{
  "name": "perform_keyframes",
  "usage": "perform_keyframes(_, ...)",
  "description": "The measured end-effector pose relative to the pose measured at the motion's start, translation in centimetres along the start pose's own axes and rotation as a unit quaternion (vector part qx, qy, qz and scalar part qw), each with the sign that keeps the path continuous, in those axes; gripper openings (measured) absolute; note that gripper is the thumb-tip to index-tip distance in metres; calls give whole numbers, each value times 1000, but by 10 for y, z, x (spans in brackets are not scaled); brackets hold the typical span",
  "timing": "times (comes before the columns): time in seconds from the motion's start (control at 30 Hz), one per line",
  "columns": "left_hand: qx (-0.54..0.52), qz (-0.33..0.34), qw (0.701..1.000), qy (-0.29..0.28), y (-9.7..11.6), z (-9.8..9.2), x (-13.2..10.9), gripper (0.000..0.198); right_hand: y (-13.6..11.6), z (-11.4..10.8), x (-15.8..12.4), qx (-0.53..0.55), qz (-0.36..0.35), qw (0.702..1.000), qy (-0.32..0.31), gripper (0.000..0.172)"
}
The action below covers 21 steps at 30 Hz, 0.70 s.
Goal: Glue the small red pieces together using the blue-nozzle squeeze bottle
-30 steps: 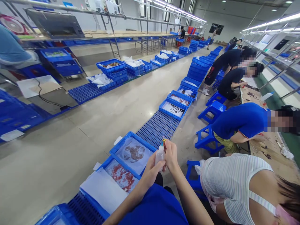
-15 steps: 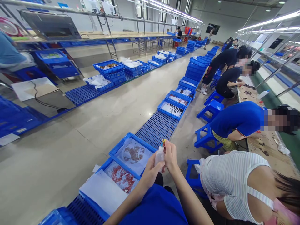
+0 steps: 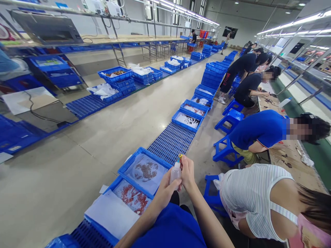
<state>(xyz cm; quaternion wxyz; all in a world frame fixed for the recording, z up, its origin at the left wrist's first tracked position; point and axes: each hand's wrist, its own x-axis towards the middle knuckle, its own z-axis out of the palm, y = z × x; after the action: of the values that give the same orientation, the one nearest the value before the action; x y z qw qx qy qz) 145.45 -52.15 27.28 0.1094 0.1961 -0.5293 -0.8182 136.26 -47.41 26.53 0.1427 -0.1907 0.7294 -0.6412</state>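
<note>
My left hand (image 3: 166, 187) is wrapped round a small translucent squeeze bottle (image 3: 176, 172), held nearly upright with its blue tip on top. Right beside it, my right hand (image 3: 188, 172) pinches a small yellow and dark red piece (image 3: 180, 159) at the bottle's tip. The piece is mostly covered by the fingers, so I cannot make out its kind. Both hands are close together above my lap. Nearest to them stands a blue tray (image 3: 129, 162) lined with white sheet and holding small brownish pieces. A second blue tray (image 3: 119, 181) beside it holds small red pieces, partly under a white sheet (image 3: 111, 210).
Blue slatted pallets (image 3: 169, 143) run along the floor, with more blue trays (image 3: 187, 120) further off. At right, a person in a striped top (image 3: 258, 196) and one in a blue shirt (image 3: 258, 129) bend over a long workbench (image 3: 289, 151). Blue stools (image 3: 227, 148) stand beside it.
The view has shifted slightly, so the surroundings sit a little further left. My hands keep nearly the same hold on the bottle and the small piece.
</note>
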Motion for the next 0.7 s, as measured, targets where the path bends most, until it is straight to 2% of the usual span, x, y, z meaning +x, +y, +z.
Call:
perform_keyframes(0.47, 3, -1, 1000, -6, 0, 1, 4, 31, 7, -2, 4, 11, -16, 1000, 5, 50)
perform_keyframes(0.7, 3, 11, 1000, -14, 3, 3, 6, 20, 7, -5, 5, 1, -26, 1000, 5, 49)
